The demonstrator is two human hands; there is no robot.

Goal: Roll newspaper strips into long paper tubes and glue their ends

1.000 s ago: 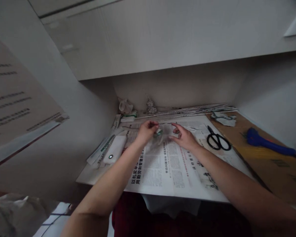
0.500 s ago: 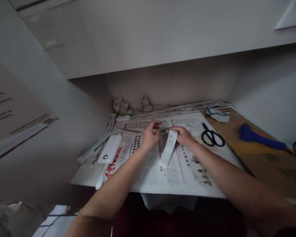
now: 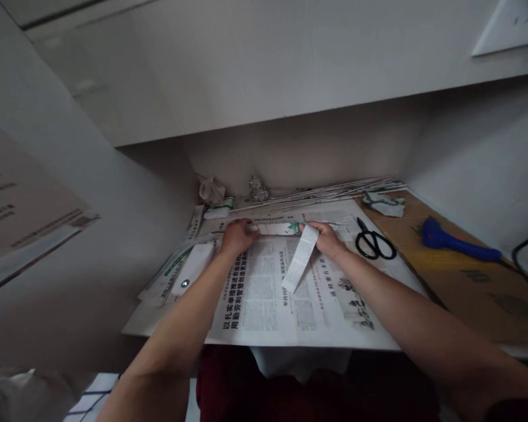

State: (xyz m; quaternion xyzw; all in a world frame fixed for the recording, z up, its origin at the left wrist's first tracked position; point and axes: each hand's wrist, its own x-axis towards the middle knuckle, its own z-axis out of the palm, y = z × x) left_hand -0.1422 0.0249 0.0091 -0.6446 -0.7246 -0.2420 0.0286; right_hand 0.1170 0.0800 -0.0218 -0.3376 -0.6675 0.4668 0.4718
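A long paper strip (image 3: 273, 229), white with a green print near its right end, stretches level between my two hands. My left hand (image 3: 238, 235) is closed on the strip's left end. At the other end my right hand (image 3: 325, 237) grips it, fingers pinched together. From my right hand a second, greyish printed paper strip (image 3: 300, 261) hangs down toward me over the newspaper (image 3: 264, 293). The fingertips of both hands are partly hidden behind the paper.
Black scissors (image 3: 375, 243) lie right of my right hand. Farther right, a blue glue gun (image 3: 460, 241) rests on cardboard (image 3: 470, 293). Thin rolled paper sticks (image 3: 334, 193) line the back. A white device (image 3: 193, 269) sits left, near a small twisted figure (image 3: 258, 189).
My left hand has moved left, away from my right hand, and the white strip with green print now spans between them. My right hand stays nearly in place.
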